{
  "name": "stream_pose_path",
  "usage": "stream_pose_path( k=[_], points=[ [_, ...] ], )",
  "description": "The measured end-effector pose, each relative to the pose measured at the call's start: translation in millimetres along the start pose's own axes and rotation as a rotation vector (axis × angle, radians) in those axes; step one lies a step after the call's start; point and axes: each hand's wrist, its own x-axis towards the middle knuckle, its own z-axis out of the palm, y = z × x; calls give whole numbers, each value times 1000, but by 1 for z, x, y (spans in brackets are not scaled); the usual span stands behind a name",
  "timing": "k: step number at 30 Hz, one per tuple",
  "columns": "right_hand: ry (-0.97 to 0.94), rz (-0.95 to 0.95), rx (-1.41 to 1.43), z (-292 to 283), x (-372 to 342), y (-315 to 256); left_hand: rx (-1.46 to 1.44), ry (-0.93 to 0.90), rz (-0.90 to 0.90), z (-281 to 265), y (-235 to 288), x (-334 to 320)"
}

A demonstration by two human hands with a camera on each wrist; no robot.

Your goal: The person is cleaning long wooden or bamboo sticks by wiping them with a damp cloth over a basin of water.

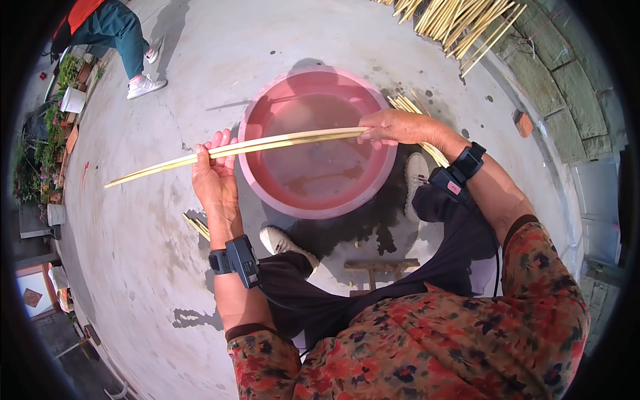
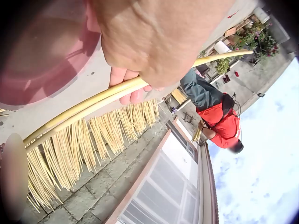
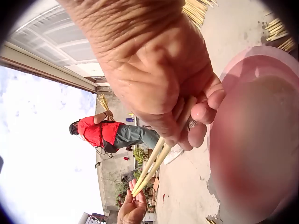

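Two long, slender pale-yellow sticks (image 1: 280,141) stretch side by side over the tub in the head view. Near their right ends, my right hand (image 1: 390,127) grips them; the right wrist view shows its fingers (image 3: 205,112) curled around the ends. Farther along, my left hand (image 1: 217,177) holds them palm up, thumb laid across and fingers (image 2: 122,77) behind them. The sticks' thin far ends reach out past the left hand. Beneath them stands a pink tub (image 1: 250,167) with cloudy water (image 1: 313,163) in it.
Bundles of similar sticks (image 1: 467,27) lie along the wall at upper right, with more sticks (image 1: 417,110) beside the tub. A person in red (image 2: 224,128) carries a bundle. A small wooden stool (image 1: 381,265) sits between my feet, near wet concrete. Potted plants (image 1: 50,133) line the left.
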Motion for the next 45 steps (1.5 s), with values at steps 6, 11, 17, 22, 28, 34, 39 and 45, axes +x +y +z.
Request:
stream_pose_path(
  k=[6, 11, 17, 22, 28, 34, 39, 45],
  points=[
    [13, 17, -6, 9, 3, 2, -12, -3, -22, -3, -7, 1],
    [36, 99, 88, 23, 18, -16, -20, -84, -27, 7, -14, 0],
    [110, -18, 104, 35, 25, -17, 0, -114, -61, 10, -18, -4],
    [173, -58, 49, 41, 31, -17, 20, -114, -60, 12, -21, -4],
    [160, -135, 125, 43, 27, -16, 1, -140, -105, 15, -24, -9],
    [91, -29, 267, 42, 25, -25, -11, -156, -96, 19, -25, -13],
    [126, -24, 269, 41, 28, -27, -46, -182, -52, 23, -23, -14],
    [37, -68, 441, 44, 26, -18, -86, -151, -8, 9, -23, -8]
  ],
)
